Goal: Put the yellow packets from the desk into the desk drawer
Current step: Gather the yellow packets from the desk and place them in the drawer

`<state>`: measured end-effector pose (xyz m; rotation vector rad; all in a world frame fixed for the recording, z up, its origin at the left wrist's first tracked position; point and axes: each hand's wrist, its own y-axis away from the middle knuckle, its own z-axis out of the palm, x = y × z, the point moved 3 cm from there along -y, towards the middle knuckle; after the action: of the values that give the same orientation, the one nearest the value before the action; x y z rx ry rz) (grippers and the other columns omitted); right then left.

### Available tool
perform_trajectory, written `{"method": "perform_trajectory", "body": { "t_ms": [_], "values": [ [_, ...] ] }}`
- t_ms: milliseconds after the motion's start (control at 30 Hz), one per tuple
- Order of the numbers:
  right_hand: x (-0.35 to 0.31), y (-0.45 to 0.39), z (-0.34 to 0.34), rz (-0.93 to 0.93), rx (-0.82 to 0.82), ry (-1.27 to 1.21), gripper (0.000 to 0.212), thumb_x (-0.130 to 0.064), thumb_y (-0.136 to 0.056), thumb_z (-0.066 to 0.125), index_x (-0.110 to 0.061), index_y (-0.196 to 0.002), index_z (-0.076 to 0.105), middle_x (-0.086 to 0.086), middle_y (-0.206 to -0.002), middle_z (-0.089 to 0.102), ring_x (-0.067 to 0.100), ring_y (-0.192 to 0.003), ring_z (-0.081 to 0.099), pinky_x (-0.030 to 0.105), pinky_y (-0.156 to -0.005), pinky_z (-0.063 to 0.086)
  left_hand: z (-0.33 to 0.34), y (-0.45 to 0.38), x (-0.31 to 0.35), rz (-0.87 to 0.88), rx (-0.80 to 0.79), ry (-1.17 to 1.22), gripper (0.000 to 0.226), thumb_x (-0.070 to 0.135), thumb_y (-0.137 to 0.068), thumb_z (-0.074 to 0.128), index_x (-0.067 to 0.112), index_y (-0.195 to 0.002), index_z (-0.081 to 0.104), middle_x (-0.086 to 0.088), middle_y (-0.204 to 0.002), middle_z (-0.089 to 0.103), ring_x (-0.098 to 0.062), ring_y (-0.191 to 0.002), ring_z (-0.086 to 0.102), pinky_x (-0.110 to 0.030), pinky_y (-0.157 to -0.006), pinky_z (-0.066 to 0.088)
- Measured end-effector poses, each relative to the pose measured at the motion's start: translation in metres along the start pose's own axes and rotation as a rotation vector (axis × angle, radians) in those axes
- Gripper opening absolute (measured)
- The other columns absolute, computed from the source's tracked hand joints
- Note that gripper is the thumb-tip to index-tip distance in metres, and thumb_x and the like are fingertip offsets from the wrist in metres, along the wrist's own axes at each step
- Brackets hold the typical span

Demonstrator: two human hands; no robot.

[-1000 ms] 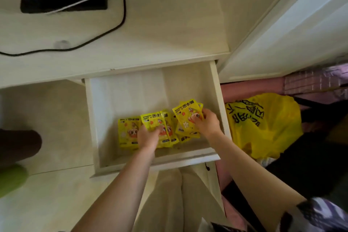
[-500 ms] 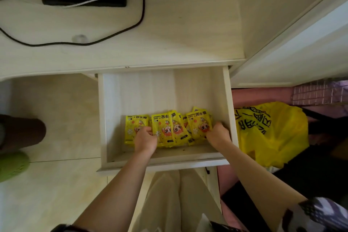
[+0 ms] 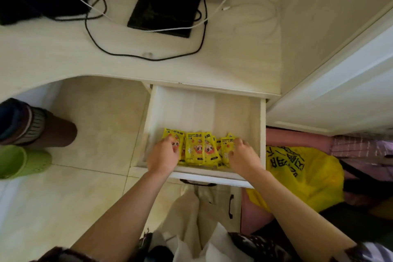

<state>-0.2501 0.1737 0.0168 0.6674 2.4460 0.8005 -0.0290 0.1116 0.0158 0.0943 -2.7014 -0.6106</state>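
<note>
Where both hands (image 3: 163, 155) rest: glossy flat yellow packets (image 3: 200, 149), pale wood-grain drawer (image 3: 204, 110).

The open desk drawer (image 3: 204, 110) holds a row of yellow packets (image 3: 201, 149) along its front. Black cables (image 3: 93, 36) lie on the desk (image 3: 234, 55) above.

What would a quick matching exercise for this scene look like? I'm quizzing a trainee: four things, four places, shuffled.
Things:
1. yellow packets
2. black flat device
3. yellow plastic bag
4. green shoe

Places:
A. on the floor, left of the drawer
B. on the desk top
C. inside the open drawer, near its front
D. right of the drawer, down by the floor

Pairs: 1-C, 2-B, 3-D, 4-A
</note>
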Motion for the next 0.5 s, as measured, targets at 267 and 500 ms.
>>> {"method": "perform_trajectory", "body": {
  "t_ms": [267, 500],
  "values": [
    [-0.078, 0.037, 0.011, -0.351, 0.011, 0.283, 0.036, -0.02, -0.096, 0.039, -0.008, -0.13, 0.039, 0.013, -0.127, 0.051, 0.033, -0.116, 0.05, 0.044, -0.091, 0.048, -0.03, 0.062, -0.048, 0.0, 0.136, -0.052, 0.033, 0.023, -0.094, 0.045, 0.017, -0.126, 0.051, -0.003, -0.111, 0.064, -0.024, -0.108, 0.053, -0.038, -0.081, 0.048],
    [-0.161, 0.074, 0.055, -0.608, -0.035, 0.489, 0.041, -0.023, -0.095, 0.041, -0.012, -0.135, 0.038, 0.008, -0.132, 0.049, 0.029, -0.122, 0.048, 0.041, -0.093, 0.044, -0.049, 0.114, -0.121, -0.171, 0.273, 0.037, 0.032, 0.023, -0.093, 0.046, 0.018, -0.124, 0.054, 0.002, -0.111, 0.065, -0.02, -0.108, 0.054, -0.034, -0.083, 0.05]
  ]
}}
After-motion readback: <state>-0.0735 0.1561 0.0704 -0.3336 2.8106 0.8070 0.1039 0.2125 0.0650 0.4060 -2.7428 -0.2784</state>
